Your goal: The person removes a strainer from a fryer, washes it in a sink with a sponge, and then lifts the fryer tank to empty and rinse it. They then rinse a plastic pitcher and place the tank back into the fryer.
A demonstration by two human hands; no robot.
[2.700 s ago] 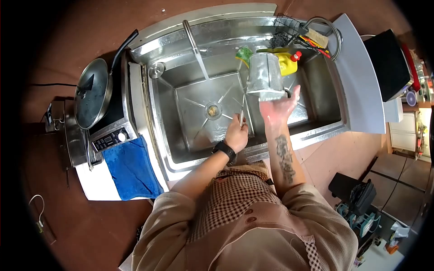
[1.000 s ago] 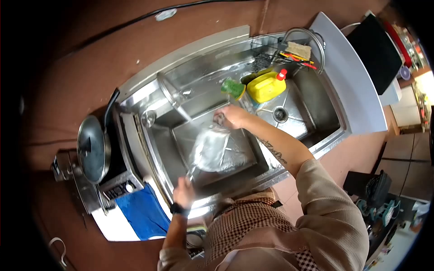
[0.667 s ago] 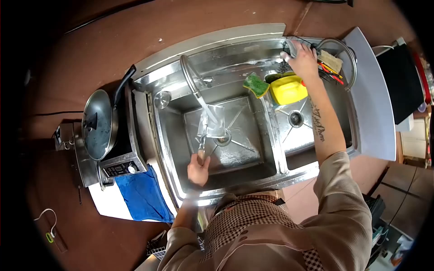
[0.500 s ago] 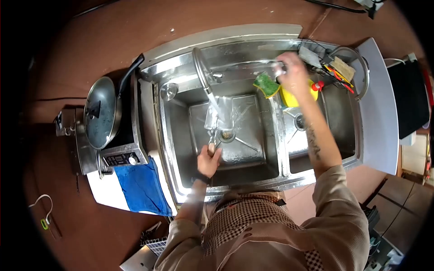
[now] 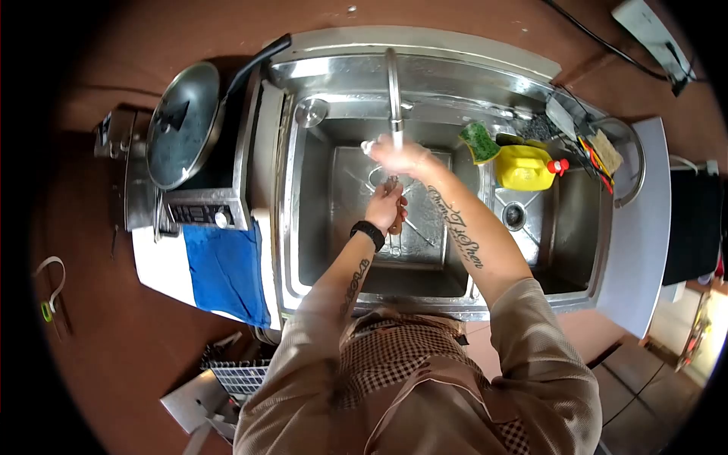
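Observation:
My left hand (image 5: 386, 208) is closed round the wooden handle of a spatula (image 5: 396, 221) over the left sink basin (image 5: 315, 220). The spatula's head is hidden by my right hand and the water; a metal loop shows at the handle's lower end. Just above, my right hand (image 5: 400, 158) is under the faucet (image 5: 393, 91), fingers curled and blurred by motion. Something whitish (image 5: 368, 146) shows at its fingertips, too small to name. Water runs from the faucet onto this hand.
Right of the basin are a green-and-yellow sponge (image 5: 479, 142), a yellow bottle (image 5: 523, 168) with red cap, and several utensils (image 5: 595, 159). At left, a lidded pan (image 5: 184, 129) sits on a cooker (image 5: 205, 208), near a blue cloth (image 5: 226, 273).
My right hand has moved left from beside the sponge and yellow bottle to under the faucet. My left hand still holds the spatula, whose broad shiny head was visible earlier. The camera view has shifted.

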